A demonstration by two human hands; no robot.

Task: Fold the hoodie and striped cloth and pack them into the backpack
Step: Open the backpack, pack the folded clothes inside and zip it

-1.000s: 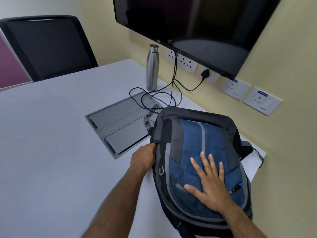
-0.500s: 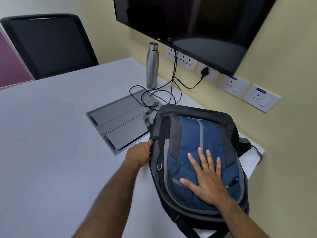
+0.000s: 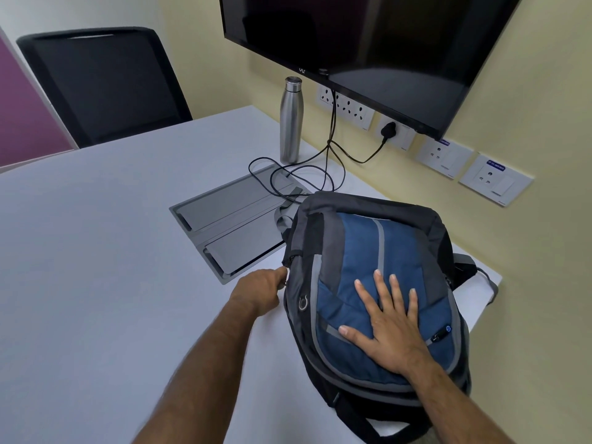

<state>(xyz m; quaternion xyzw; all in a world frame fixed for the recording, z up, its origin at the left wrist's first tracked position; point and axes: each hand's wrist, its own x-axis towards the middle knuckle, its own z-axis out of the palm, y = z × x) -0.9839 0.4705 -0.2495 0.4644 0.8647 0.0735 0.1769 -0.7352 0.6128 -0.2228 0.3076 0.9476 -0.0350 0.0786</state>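
Right hand (image 3: 386,328) spread flat, fingers splayed, pressing the blue front of the backpack (image 3: 378,283); left hand (image 3: 261,288) pinched shut on the zipper pull (image 3: 286,277) at the bag's 9 o'clock edge. Backpack lying on the table (image 3: 96,283) at the 3 o'clock corner, wide bare room toward 9 o'clock, steel bottle (image 3: 291,120) at 12. Compared with 0.5 s back, left hand pulled slightly away from the bag side, right hand unmoved.

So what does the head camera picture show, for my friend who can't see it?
A blue and grey backpack lies on a white table. The right hand presses flat on it and the left hand pinches its side zipper. Behind are a steel bottle, cables, a chair and a wall screen.
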